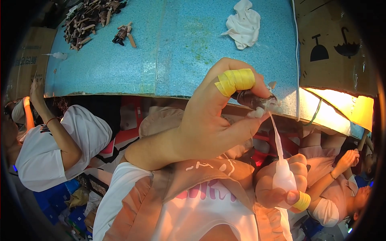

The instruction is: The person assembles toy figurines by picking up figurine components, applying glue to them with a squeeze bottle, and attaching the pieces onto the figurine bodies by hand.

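**Small dark figure in one hand, squeeze bottle in the other**

So the left hand [209,120] was up just off the near edge of the blue tabletop [181,76], with a small dark brown figure [248,99] pinched between thumb and fingers. The figure's pale, whitish end [274,105] stuck out to the right, past the fingertips. Yellow tape [237,80] was wrapped round the index finger.

The right hand [266,185] sat lower, in front of the apron [161,184], fingers wrapped round a white squeeze bottle [284,178]. It pointed upward, and its long thin nozzle [277,138] reached right up to the pale end of the figure. Couldn't tell whether the tip actually touched. That hand had some yellow tape [302,201] on one digit too.

Up on the table, a heap of similar brown figures [86,26] lay at the far left, with a single figure [122,34] just beside it and a second small bottle [60,56] near the left edge. A crumpled white cloth [244,26] lay toward the right, and a cardboard box [321,74] stood past that. One person in white [84,128] was off to the left, another in pink [335,188] to the right.
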`<state>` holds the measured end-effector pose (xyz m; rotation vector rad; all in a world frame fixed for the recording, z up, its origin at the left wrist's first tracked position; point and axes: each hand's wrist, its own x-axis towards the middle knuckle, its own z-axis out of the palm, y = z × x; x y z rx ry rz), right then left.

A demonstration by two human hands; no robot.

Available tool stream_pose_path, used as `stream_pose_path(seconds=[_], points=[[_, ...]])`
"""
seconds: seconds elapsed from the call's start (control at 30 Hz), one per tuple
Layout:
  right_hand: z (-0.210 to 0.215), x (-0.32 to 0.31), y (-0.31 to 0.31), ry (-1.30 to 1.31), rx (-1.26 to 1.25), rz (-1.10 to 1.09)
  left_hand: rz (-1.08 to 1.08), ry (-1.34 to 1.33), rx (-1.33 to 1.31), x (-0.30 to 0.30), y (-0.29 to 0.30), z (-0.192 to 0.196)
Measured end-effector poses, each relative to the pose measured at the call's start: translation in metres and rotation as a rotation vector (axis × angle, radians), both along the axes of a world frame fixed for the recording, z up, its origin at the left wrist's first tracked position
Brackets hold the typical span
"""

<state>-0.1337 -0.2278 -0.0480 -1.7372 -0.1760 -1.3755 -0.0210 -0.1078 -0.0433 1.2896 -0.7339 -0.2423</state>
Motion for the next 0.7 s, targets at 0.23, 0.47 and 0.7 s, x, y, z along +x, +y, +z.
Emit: stream_pose_path(seconds=[0.23, 0.47, 0.7], points=[[0.002, -0.0033, -0.0032, 0.001, 0.025, -0.007, 0.022, -0.074, -0.073, 0.0041, -0.0032, -0.0046], [0.003, 0.0002, -0.0058, 0.019, 0.019, -0.028, -0.011, 0.002, -0.074, 0.0011, -0.0032, 0.0], [0.0034, -0.0006, -0.0087, 0.045, 0.017, -0.023, 0.001, 0.039, -0.113, 0.0001, -0.0087, -0.0036]])
